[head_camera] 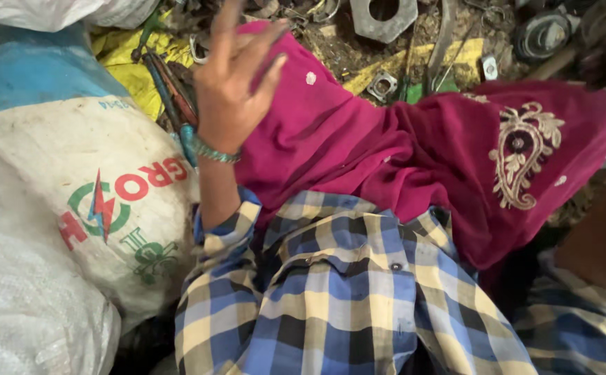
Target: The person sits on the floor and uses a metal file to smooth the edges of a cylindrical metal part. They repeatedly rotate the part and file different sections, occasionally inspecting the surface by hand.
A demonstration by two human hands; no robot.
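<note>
The left hand (230,80) is raised, palm turned toward the camera, with its fingers spread wide and slightly curled; it grips nothing. It seems to be lifted clear of the lap rather than reaching, its fingertips only brushing the upper edge of the magenta embroidered cloth (358,146), which drapes over the knees. A band of turquoise beaded bangles (213,151) circles the wrist, and below that the cuff of a blue, white and yellow checked shirt (331,292) has slid back from the forearm because the arm points upward.

The magenta cloth serves as the landmark. It lies spread across the lap in the middle of the view, folded in soft ridges, with a cream paisley motif (522,153) on its far right side. To the left of the cloth a white woven plastic sack (88,208) with red and green printing bulges, leaning against the person's side. Just beyond the cloth's upper edge, on dirty ground, lie scrap metal pieces: a large grey hexagonal nut (383,17), a smaller square nut (382,85), and pliers with red and blue handles (171,90) near the cloth's upper left corner, resting on a crumpled yellow sheet (126,62).

The right hand is out of view; only its bare forearm (605,239) shows, to the right of the cloth.
</note>
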